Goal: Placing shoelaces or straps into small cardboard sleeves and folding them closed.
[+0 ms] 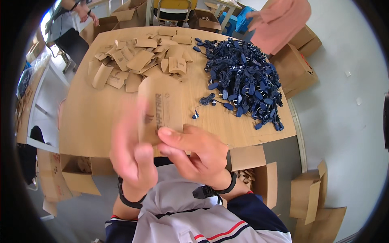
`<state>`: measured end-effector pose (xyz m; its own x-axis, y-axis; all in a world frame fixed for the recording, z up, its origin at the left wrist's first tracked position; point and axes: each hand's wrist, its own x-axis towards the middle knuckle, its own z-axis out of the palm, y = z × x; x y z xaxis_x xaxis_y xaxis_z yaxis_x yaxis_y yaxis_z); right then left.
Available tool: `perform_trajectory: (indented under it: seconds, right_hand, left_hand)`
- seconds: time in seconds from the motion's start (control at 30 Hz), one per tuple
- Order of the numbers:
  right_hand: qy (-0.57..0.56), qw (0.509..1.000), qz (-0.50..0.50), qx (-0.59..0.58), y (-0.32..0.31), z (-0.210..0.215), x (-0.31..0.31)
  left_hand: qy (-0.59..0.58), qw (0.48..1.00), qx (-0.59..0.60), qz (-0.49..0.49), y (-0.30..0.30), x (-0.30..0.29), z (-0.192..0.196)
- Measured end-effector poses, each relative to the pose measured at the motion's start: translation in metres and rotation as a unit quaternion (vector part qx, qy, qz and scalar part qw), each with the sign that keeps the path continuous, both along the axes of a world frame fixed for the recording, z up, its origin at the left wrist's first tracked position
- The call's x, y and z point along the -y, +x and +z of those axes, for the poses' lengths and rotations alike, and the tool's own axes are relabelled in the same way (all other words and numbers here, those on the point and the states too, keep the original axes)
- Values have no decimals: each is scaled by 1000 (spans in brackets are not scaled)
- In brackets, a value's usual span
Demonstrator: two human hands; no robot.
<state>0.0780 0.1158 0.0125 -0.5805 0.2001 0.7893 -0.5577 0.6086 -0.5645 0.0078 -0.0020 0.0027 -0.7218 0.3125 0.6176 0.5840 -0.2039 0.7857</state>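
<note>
Broadly, a wooden table (pixel 93 121) fills the middle of the view, with a grey floor (pixel 344 113) to its right. On the table's far right lies a big heap of dark blue earphones (pixel 243 73), their cords tangled together. On the far left lies a loose spread of flat brown paper sleeves (pixel 133 58), some overlapping, well apart from the person's hands. Between heap and hands, one earphone set (pixel 210 101) lies alone on the bare wood, just beside the heap's near edge.

Open cardboard boxes stand around the table: one box (pixel 79 172) under its near left corner, another box (pixel 255 170) at the near right with brown pieces inside, and further ones on the floor to the right. At the far side a second person (pixel 69 28) stands at the left corner and a third, in a pink top (pixel 283 22), at the right.

Close to the camera, the person holds a single brown sleeve (pixel 162 105) upright above the table's near edge. The left hand (pixel 131 150) is blurred; its fingers lie against the sleeve's left side, but how firmly they grip cannot be told. The right hand (pixel 194 152) pinches the sleeve's lower edge, thumb on the near face and fingers curled behind. Both wrists wear dark bands.
</note>
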Motion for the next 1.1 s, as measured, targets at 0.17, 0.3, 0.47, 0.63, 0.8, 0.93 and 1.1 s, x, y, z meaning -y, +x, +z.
perform_trajectory:
  seconds: [0.17,0.3,0.47,0.63,0.8,0.93,1.1]
  right_hand:
    - [-76,995,42,-51,2,-4,17]
    - [-82,991,64,-90,3,3,13]
    - [-304,942,127,67,19,14,7]
    - [-431,760,391,289,12,15,-17]
    - [-450,742,387,313,27,15,-4]
    - [-421,748,358,368,27,20,-11]
    - [-376,771,362,366,30,21,-20]
  left_hand:
    - [61,983,-128,118,7,8,-22]
    - [89,986,-97,98,4,12,-15]
    - [-108,811,-570,67,-25,20,13]
    - [11,855,-511,-90,-27,1,23]
    - [-121,910,-386,-90,-43,4,51]
    - [-122,928,-292,-196,-48,8,42]
    - [-137,931,-281,-190,-46,9,46]
